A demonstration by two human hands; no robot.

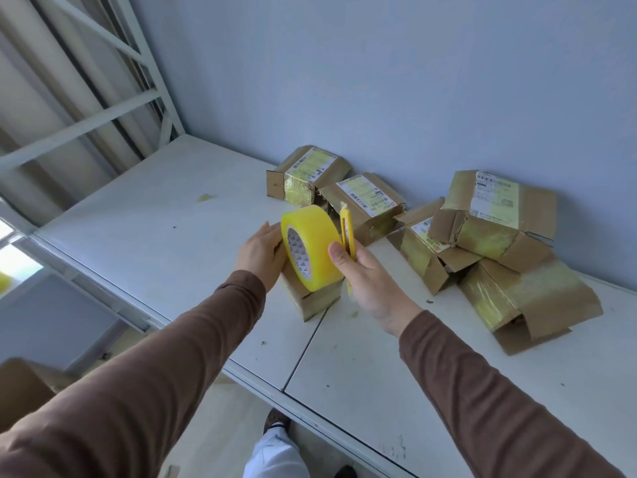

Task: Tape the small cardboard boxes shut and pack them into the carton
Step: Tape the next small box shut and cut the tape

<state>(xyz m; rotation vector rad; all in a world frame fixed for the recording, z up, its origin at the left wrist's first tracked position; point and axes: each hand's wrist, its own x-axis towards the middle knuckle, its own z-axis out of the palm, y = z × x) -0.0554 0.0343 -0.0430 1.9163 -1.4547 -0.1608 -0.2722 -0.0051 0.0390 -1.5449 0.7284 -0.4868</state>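
Left hand (261,251) lies flat against the small box (310,298) near the table's (144,219) front edge. Right hand (365,281) grips both tape roll (312,248) and yellow cutter (347,236). I'd pull tape taut before slicing.

Both arms wear long brown sleeves (193,357) that reach to the wrists. Below are light, whitish trousers (272,453) and a dark brown shoe (275,419).

The right hand (370,281) grips a yellow utility knife (347,241) and a yellow tape roll (310,248) above a small box (312,298) on the white table (155,215). The left hand (262,251) presses flat against that box's left side. More taped boxes (496,236) lie against the wall.
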